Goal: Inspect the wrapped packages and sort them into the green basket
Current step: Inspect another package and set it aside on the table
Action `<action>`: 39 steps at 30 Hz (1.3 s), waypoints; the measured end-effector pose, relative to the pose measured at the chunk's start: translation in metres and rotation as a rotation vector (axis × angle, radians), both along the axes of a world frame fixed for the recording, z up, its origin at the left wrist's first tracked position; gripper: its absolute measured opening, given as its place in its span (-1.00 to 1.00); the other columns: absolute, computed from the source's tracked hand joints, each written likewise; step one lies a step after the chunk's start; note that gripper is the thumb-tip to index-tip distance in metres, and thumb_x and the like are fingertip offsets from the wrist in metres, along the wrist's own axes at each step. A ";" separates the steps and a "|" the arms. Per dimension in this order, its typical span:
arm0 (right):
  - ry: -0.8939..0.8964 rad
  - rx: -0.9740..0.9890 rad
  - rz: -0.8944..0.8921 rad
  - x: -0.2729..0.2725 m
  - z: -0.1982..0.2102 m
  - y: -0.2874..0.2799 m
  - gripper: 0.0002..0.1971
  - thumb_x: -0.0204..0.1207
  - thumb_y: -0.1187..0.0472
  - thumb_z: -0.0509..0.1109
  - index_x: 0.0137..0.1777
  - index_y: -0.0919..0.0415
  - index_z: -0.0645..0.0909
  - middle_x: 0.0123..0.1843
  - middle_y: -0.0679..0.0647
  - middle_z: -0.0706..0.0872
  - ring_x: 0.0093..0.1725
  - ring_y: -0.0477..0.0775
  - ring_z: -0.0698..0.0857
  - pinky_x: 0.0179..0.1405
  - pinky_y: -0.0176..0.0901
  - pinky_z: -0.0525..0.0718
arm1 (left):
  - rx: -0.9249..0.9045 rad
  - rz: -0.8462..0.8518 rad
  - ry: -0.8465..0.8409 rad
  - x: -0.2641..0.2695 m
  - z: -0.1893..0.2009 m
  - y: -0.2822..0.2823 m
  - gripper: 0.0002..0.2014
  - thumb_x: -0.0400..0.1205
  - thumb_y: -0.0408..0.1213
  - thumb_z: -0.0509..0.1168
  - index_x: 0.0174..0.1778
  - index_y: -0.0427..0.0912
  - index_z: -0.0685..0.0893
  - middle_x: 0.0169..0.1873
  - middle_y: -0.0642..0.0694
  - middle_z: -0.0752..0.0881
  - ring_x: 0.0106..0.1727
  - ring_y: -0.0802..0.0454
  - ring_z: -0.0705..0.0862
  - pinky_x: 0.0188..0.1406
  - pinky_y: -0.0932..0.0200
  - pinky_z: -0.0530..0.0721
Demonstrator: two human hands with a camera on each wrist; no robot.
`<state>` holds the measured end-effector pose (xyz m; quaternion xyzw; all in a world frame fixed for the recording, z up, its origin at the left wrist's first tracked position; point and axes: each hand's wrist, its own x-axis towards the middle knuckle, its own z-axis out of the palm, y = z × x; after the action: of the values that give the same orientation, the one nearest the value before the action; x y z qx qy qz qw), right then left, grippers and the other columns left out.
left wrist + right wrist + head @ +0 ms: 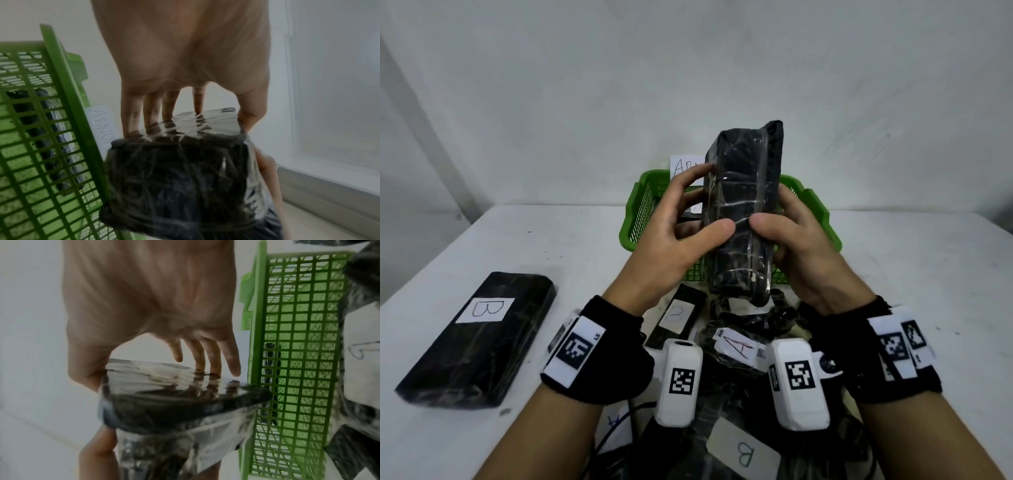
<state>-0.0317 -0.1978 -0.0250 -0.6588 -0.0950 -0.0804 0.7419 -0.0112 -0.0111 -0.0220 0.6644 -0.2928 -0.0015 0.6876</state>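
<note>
Head view shows us holding one black wrapped package (743, 212) upright between both hands, raised above the near edge of the green basket (643, 209), which sits at twelve o'clock on the white table (911, 274). Our left hand (674, 240) grasps the package from its nine o'clock side, thumb across the front face and fingers reaching round the far edge. Our right hand (801, 246) grasps it from three o'clock, thumb on the front nearly meeting the left thumb, fingers curled behind.

From the left wrist we see our fingers (131, 113) lying along a glossy face of the package (179, 175), clear film wrinkled over its dark end, with the basket wall (61, 113) at nine o'clock and a dark wrapped item inside it. From the right wrist, two fingers (213, 360) touch the shiny face of the package (174, 399) while the others hover just off it; the basket (298, 353) stands at three o'clock.

A paper label (686, 165) stands behind the basket's far rim. At eight o'clock a long black package marked B (479, 339) lies flat, well apart from the rest. At six o'clock, beneath our wrists, a heap of black packages (736, 346) carries labels A and B.
</note>
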 end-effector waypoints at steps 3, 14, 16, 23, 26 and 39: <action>-0.050 0.002 -0.042 0.001 -0.004 0.007 -0.12 0.20 0.04 0.58 0.58 0.21 0.44 0.06 -0.03 0.86 0.07 0.05 0.85 0.00 -0.06 0.81 | -0.060 0.024 -0.009 0.000 -0.001 -0.004 -0.37 0.45 -0.08 0.43 0.47 0.17 0.44 0.33 -0.13 0.66 0.16 0.00 0.79 0.01 0.16 0.75; -0.191 -0.298 -0.034 -0.014 0.012 0.003 -0.03 0.35 -0.04 0.60 0.74 0.04 0.24 0.66 0.01 0.51 0.60 -0.04 0.55 0.55 0.09 0.58 | 0.063 0.015 0.137 -0.006 0.014 0.004 -0.46 0.57 0.27 0.17 0.48 0.25 0.51 0.33 0.24 0.68 0.35 0.25 0.64 0.31 -0.08 0.63; -0.220 -0.466 -0.043 -0.019 0.016 0.007 0.00 0.34 -0.13 0.61 0.77 -0.11 0.21 0.71 -0.20 0.41 0.66 -0.24 0.39 0.65 0.08 0.47 | 0.021 0.001 0.171 -0.008 0.019 0.007 -0.44 0.57 0.35 0.10 0.46 0.26 0.55 0.35 0.23 0.68 0.41 0.17 0.62 0.34 -0.25 0.63; -0.201 -0.644 -0.060 -0.035 0.033 0.014 -0.04 0.37 -0.23 0.61 0.74 -0.29 0.22 0.57 -0.36 0.55 0.38 -0.51 0.54 0.47 -0.22 0.56 | -0.126 -0.070 0.135 -0.009 0.023 0.021 -0.30 0.51 0.15 0.29 0.60 0.04 0.41 0.49 -0.02 0.57 0.47 -0.04 0.60 0.19 -0.20 0.73; -0.112 -0.462 0.031 -0.040 0.035 0.017 -0.13 0.48 -0.38 0.37 0.76 -0.32 0.13 0.66 -0.29 0.47 0.50 -0.22 0.60 0.32 0.07 0.74 | -0.100 -0.061 0.042 -0.007 0.020 0.021 -0.21 0.45 -0.04 0.39 0.64 0.08 0.31 0.56 0.01 0.46 0.52 -0.06 0.55 0.35 -0.34 0.62; -0.175 -0.210 0.024 -0.035 0.032 0.030 -0.21 0.56 0.12 0.42 0.72 -0.25 0.13 0.54 -0.03 0.59 0.38 0.08 0.75 0.16 0.50 0.77 | -0.084 -0.016 -0.203 -0.007 0.017 0.014 -0.31 0.53 -0.24 0.36 0.58 -0.26 0.29 0.50 -0.14 0.46 0.52 -0.01 0.51 0.30 0.16 0.60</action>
<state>-0.0671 -0.1682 0.0074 -0.7222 -0.1754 -0.1182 0.6585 -0.0182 0.0032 -0.0045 0.6294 -0.3661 0.0726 0.6816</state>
